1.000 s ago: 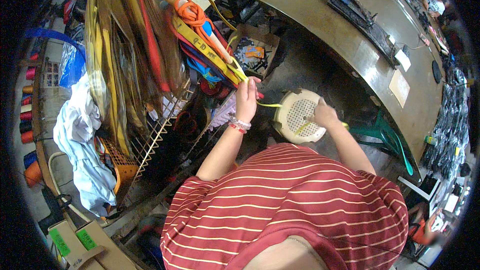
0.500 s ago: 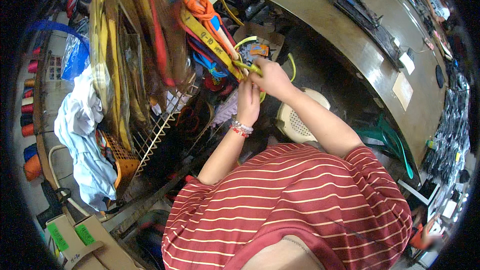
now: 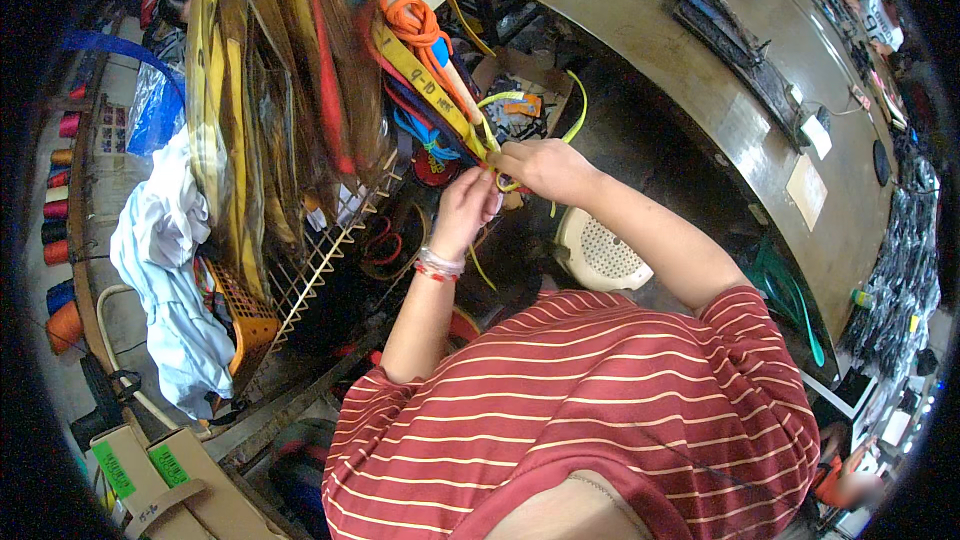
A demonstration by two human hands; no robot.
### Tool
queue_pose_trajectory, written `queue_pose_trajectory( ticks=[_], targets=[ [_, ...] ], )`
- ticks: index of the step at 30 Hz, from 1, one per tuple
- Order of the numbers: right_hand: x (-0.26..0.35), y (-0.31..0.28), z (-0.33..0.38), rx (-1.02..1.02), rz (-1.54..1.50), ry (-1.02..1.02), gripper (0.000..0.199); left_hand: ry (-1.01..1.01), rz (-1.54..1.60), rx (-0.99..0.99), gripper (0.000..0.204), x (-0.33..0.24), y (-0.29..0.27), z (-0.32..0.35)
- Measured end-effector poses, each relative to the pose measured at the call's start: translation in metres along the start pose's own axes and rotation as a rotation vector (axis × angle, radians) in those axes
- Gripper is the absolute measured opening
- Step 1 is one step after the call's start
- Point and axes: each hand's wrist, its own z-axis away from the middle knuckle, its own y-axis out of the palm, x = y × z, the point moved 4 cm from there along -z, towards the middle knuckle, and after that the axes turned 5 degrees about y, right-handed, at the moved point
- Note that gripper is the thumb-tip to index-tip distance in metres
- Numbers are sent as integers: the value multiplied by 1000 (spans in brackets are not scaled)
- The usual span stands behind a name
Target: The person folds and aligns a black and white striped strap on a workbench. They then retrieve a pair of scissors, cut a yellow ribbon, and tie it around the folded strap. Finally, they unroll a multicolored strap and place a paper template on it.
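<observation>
Left hand (image 3: 466, 208), right hand (image 3: 550, 171), both pinching yellow strip (image 3: 583, 108)

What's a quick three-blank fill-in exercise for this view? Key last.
1. The left hand and right hand meet at a yellow-green strip; bracelets circle the ____ wrist.
2. The knotted cord beyond the hands is coloured ____.
3. The pale stool is pierced with small round ____.

Missing words: left; orange; holes.
</observation>
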Motion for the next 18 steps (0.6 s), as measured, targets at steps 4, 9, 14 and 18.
queue_pose_trajectory(
  ticks=[4, 9, 14, 18],
  targets=[
    [-4, -3, -4, -45, -50, 10, 19, -191, 433, -143, 25, 7, -9, -16],
    [-10, 6, -6, -110, -284, 216, 21, 7, 548, -317, 21, 26, -2, -37],
    [-38, 42, -12, 62, -1064, 875, 34, 71, 1056, 60, 20, 31, 13, -43],
    [-49, 41, -24, 269, -718, 682, 28, 281, 143, -142, 14, 28, -10, -41]
  ],
)
